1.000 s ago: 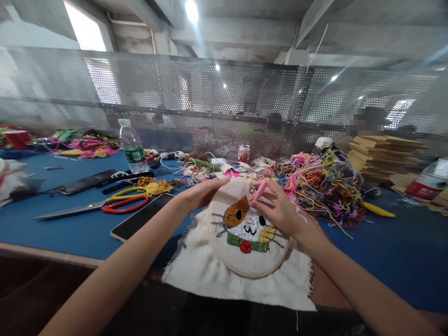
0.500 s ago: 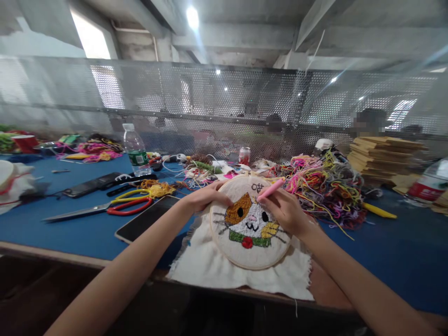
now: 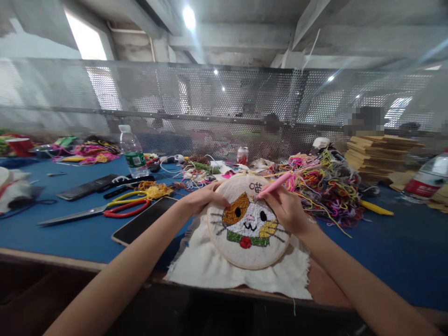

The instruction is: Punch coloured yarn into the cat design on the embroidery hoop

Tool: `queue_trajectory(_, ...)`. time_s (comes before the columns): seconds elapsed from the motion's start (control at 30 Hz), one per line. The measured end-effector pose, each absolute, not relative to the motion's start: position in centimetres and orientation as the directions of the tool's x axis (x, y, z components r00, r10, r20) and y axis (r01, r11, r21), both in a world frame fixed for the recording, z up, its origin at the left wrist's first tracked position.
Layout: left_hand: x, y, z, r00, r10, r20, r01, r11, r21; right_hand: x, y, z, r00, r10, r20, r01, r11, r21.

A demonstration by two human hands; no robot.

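A round embroidery hoop (image 3: 248, 259) stretches white cloth (image 3: 238, 279) bearing a cat face in orange, white and yellow stitching, with a green collar and a red flower. My left hand (image 3: 206, 198) grips the hoop's upper left rim, thumb on the front and the other fingers mostly hidden behind. In my right hand (image 3: 285, 205) is a pink pen-shaped tool (image 3: 278, 182), pinched with its thin tip at the cat's upper right outline. Loose cloth hangs below the hoop over the table's front edge.
Scissors with red and yellow handles (image 3: 128, 207), a dark phone (image 3: 140, 224) and a water bottle (image 3: 133, 151) lie or stand left on the blue table (image 3: 80, 238). Right are a yarn heap (image 3: 325, 186), a yellow tool (image 3: 377, 208) and stacked brown packets (image 3: 378, 158). A perforated screen (image 3: 210, 102) stands behind.
The pink tool has lifted slightly and its thin tip shows more clearly at the cloth. The view has shifted a little, moving most things left in the picture. Both hands keep their holds.
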State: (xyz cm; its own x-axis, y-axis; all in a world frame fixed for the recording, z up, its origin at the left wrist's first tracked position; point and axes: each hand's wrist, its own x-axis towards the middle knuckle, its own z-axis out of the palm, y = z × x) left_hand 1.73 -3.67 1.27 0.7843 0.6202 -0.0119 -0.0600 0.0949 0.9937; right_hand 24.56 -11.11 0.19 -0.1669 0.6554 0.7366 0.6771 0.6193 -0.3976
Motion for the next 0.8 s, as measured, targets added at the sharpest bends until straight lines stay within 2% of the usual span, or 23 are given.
queue_trajectory(0.5,1.78,-4.08,1.68,0.782,0.623,0.001,-0.057,0.070,0.996,24.72,-10.98,-0.08,-0.098,0.667,0.738,0.642,0.609,-0.466)
queue_trajectory(0.7,1.79,-4.18,1.80,0.771,0.637,-0.016,-0.038,0.071,0.997,24.66,-11.03,-0.14,-0.100,0.654,0.750,0.649,0.614,-0.449)
queue_trajectory(0.8,1.79,-4.13,1.75,0.777,0.629,0.002,-0.051,0.060,0.997,24.52,-11.18,0.02,-0.113,0.618,0.778,0.696,0.608,-0.382)
